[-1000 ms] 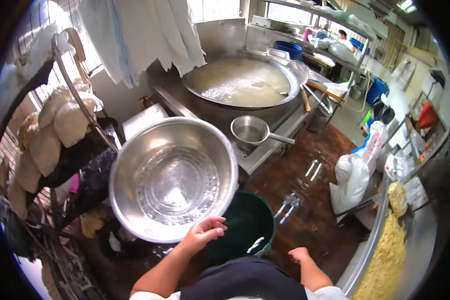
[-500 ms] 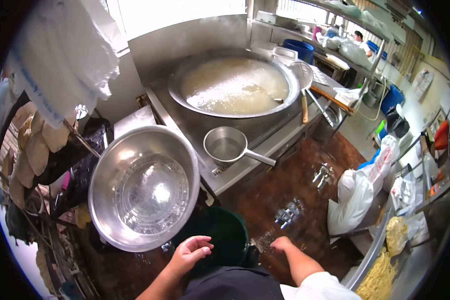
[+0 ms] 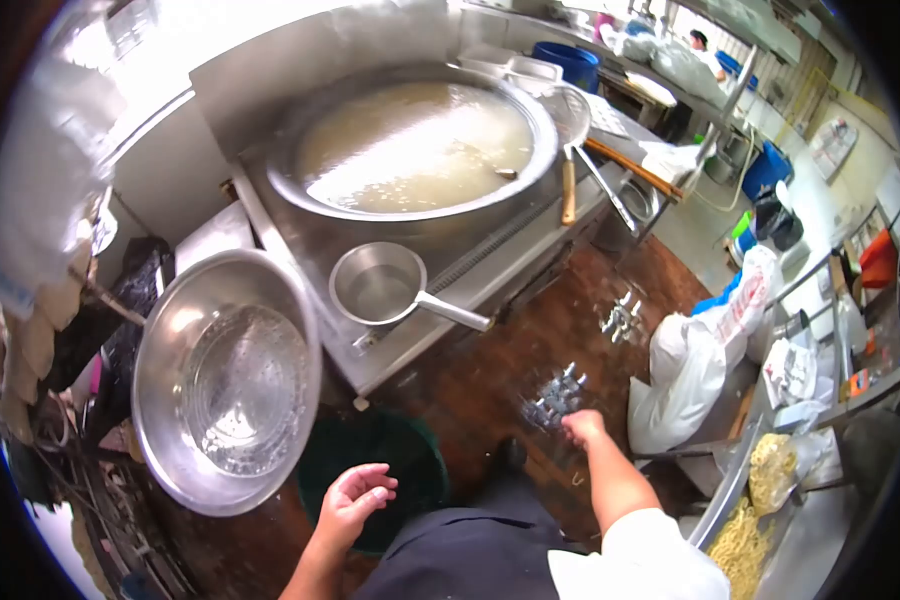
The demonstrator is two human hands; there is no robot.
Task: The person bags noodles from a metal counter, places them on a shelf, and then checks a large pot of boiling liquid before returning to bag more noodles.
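My left hand is raised with its fingers loosely curled and apart, and nothing shows in it. It hovers over the dark green tub on the floor, near the large steel basin. My right hand hangs over the floor to the right, fingers curled in, with no object visible in it. A steel saucepan stands on the stove, its handle pointing right. Behind it a huge wok holds cloudy, pale liquid.
A wire skimmer with a wooden handle lies by the wok. White plastic bags stand at the right, beside a tray with yellow noodles. Shiny wet spots mark the brown floor. At the far back a person is visible.
The view has swung to the right, so the wok, saucepan and basin sit farther left. My right hand is held higher in the view; my left hand remains raised near the green tub.
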